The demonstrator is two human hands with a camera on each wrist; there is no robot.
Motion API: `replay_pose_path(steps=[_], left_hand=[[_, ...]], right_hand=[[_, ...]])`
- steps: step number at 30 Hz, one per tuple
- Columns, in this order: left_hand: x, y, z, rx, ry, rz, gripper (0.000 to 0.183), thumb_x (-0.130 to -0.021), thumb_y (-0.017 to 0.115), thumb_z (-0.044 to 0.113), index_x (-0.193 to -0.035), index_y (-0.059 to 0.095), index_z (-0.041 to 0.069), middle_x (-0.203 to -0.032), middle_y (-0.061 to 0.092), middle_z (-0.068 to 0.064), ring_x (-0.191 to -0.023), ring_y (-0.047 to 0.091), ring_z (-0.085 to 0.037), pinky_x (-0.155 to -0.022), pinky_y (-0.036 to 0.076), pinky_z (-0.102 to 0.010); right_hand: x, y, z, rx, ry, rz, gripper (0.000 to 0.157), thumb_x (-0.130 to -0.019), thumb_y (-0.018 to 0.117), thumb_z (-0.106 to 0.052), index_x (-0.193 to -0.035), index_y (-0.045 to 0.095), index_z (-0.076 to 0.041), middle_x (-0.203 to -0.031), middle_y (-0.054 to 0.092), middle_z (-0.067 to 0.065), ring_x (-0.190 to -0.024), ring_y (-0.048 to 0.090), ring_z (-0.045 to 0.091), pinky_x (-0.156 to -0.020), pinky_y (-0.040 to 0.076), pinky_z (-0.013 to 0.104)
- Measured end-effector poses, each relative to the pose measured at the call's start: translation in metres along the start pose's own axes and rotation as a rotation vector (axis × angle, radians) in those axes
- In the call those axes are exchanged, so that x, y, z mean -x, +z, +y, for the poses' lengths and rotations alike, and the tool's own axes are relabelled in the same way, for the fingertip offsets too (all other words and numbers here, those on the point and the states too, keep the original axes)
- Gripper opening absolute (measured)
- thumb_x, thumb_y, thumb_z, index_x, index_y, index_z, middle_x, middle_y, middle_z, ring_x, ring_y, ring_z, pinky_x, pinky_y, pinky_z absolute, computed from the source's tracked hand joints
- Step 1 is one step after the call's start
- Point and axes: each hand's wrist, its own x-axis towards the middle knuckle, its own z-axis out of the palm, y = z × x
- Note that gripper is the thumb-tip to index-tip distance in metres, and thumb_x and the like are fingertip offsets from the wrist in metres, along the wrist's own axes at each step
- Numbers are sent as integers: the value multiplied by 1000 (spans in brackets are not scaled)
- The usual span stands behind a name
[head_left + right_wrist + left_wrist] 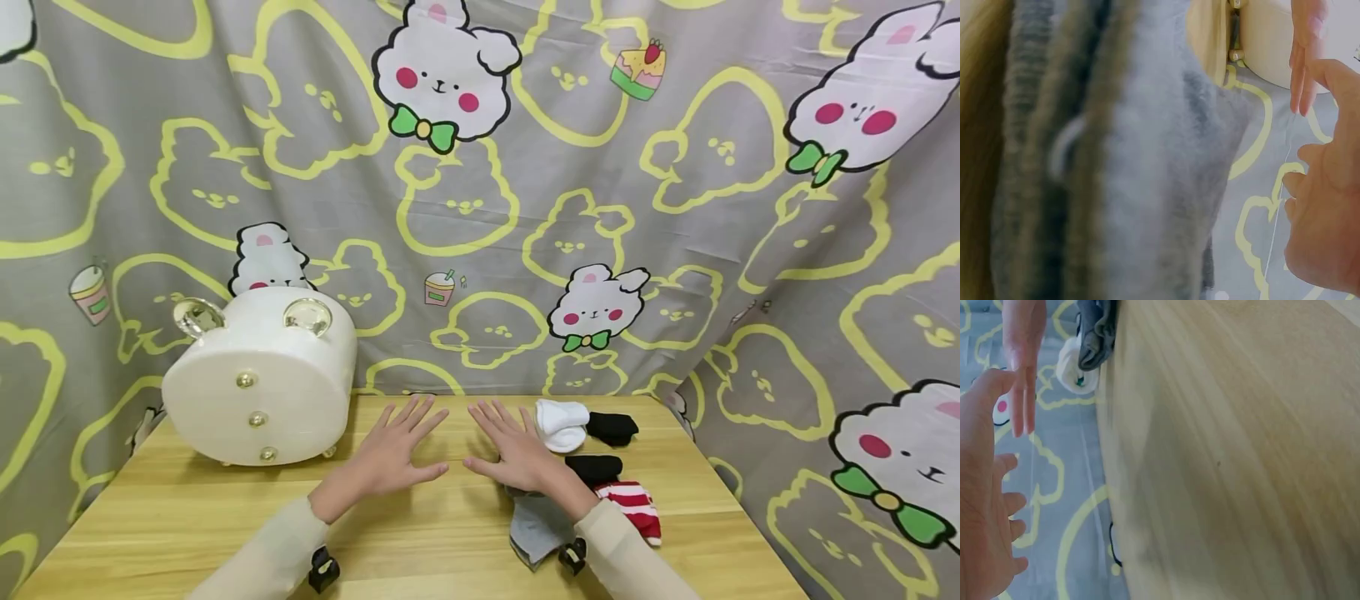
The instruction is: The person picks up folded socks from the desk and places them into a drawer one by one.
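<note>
My left hand (393, 450) is held with its fingers spread and straight, to the right of a white rounded cabinet (255, 400) with gold ears and gold knobs. Fingers also spread, my right hand (515, 448) is beside a group of what look like socks. Around it lie a white sock (561, 423), a black one (612, 428), another black sock (592, 468), a red-and-white striped one (633, 507) and a grey one (538, 529), partly covered by my right forearm. Neither hand holds anything. The grey sock (1141, 150) looms close and blurred in the right wrist view.
The wooden table (435, 542) carries the cabinet at its left and the socks at its right. A grey curtain (480, 208) with yellow and white cartoon figures hangs behind the table and along its sides. Black wrist straps (323, 570) show at both sleeves.
</note>
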Motion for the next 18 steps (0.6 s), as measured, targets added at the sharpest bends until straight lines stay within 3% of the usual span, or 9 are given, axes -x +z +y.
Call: replay_pose_path(steps=[4, 8, 13, 18], left_hand=[[1, -10, -1, -16, 57, 41, 83, -94, 57, 65, -161, 32, 24, -167, 26, -13, -154, 25, -39, -121, 22, -69], [1, -29, -3, -60, 136, 146, 82, -91, 65, 59, -159, 37, 22, -164, 35, -15, -150, 34, -40, -120, 24, -68], [5, -66, -9, -108, 178, 294, 83, -88, 68, 58, -155, 43, 18, -161, 41, -13, -148, 38, -40, -122, 23, -65], [14, -108, -21, -111, 174, 404, 84, -84, 71, 54, -155, 43, 17, -160, 42, -12, -149, 37, -40, -124, 18, -65]], right_hand=[[-2, -4, -4, -17, -5, 19, 82, -98, 49, -65, -164, 17, -30, -171, 17, 0, -160, 7, 26, -124, 6, 68], [-7, -12, -10, -25, -27, 52, 81, -98, 49, -66, -164, 17, -31, -171, 17, -3, -160, 7, 23, -126, 3, 64], [-19, -23, -25, -33, -67, 112, 79, -99, 48, -66, -164, 17, -33, -171, 18, -3, -160, 10, 21, -127, 6, 61], [-36, -38, -51, -71, -113, 165, 77, -99, 53, -60, -163, 22, -32, -170, 21, -3, -159, 13, 21, -127, 12, 60]])
